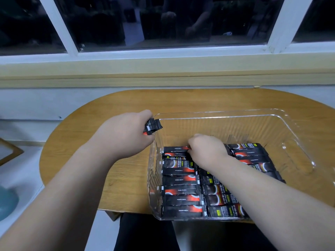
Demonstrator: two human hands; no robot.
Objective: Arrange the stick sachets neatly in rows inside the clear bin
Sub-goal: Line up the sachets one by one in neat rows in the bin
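Note:
A clear plastic bin (282, 134) stands on the wooden table (112, 105). Black and red stick sachets (181, 189) lie side by side in rows over the near part of its floor. My left hand (125, 131) hovers over the bin's far left corner and grips a bundle of sachets (153, 126), whose ends stick out past my fingers. Inside the bin, my right hand (206, 148) is palm down at the far end of the rows, its fingertips pinching a sachet (176, 149) in the left row. My right forearm hides part of the middle row.
The far half of the bin floor (226, 127) is bare. A window sill (163, 77) and dark window run behind the table. My lap sits below the table's near edge. A blue object (7, 201) lies at the far left.

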